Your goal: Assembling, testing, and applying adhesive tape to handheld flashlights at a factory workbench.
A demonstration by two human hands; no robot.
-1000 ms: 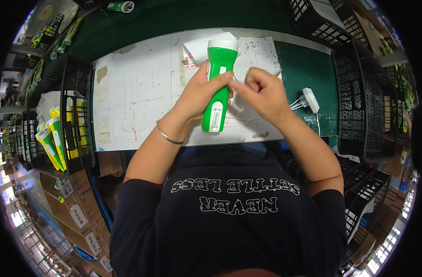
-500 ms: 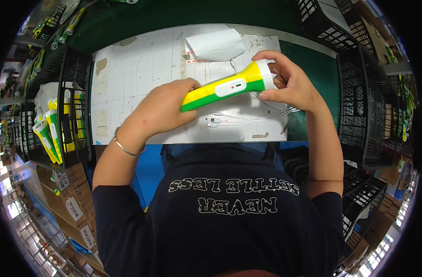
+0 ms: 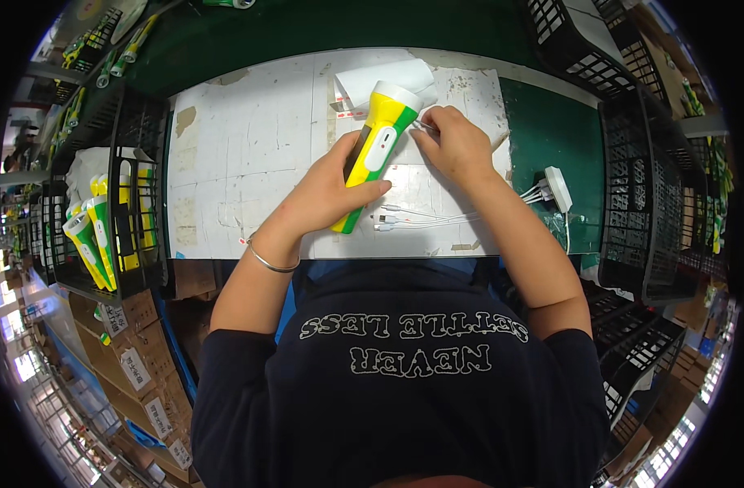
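A yellow and green flashlight [image 3: 380,150] with a white head is tilted over the worktop, its head pointing away from me. My left hand [image 3: 327,187] is closed round its lower body, thumb across the near side. Just right of the flashlight head, my right hand [image 3: 453,142] pinches a white cable [image 3: 421,125], whose end is partly hidden by the fingers. Behind the flashlight lies a curled white sheet-like piece [image 3: 425,75]. Several white USB cables [image 3: 421,220] lie in front of my right hand, running under my right forearm to a white charging block [image 3: 558,190].
A black crate [image 3: 136,268] on the left holds several similar flashlights [image 3: 100,224]. More black crates stand at the right [image 3: 632,187] and back right [image 3: 579,49]. The white board [image 3: 234,163] covers part of the green table [image 3: 307,32]. Cardboard boxes [image 3: 136,333] sit below left.
The flashlight has turned from lying nearly sideways to pointing away from me. My right hand has left its head and now pinches a cable. My right forearm has swung inward, uncovering the charging block.
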